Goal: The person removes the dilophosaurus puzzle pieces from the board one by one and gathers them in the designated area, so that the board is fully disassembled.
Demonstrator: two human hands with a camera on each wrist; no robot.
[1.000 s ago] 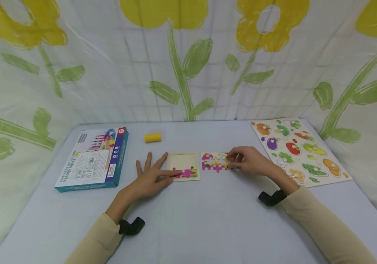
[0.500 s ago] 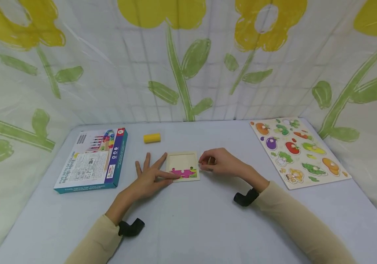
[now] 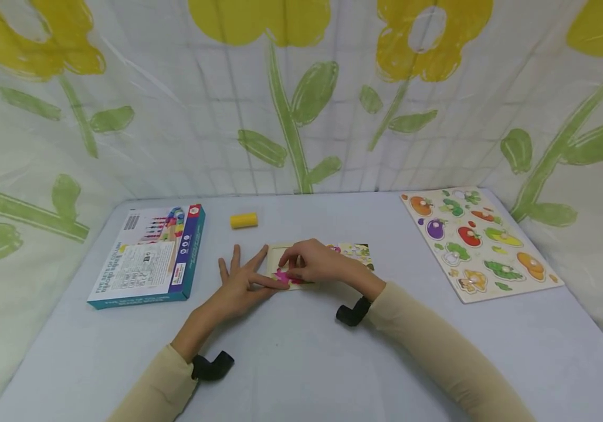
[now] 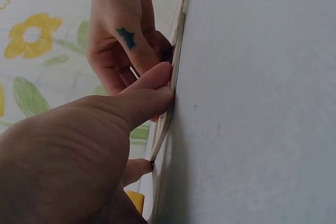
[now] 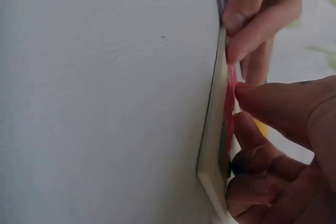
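My left hand (image 3: 235, 293) lies spread at the left of a small wooden puzzle frame (image 3: 275, 252), thumb and straight fingers touching its edge and lower left corner. My right hand (image 3: 316, 261) is over the frame and covers much of it. In the right wrist view its thumb and fingertips pinch a pink puzzle piece (image 5: 234, 74), low against the pieces in the frame. Much of that piece is hidden by the fingers. Further loose puzzle pieces (image 3: 361, 253), colourful and set close together, lie just right of the frame, partly behind the right hand.
A flat blue-and-white box (image 3: 143, 258) lies at the left of the table. A yellow cylinder (image 3: 244, 220) lies behind the frame. At the right back is a vegetable peg board (image 3: 478, 243). A flower-printed curtain (image 3: 175, 117) hangs behind the table.
My right hand has moved left from the loose pieces to over the frame. The loose pieces show again behind it. My left hand stays at the frame.
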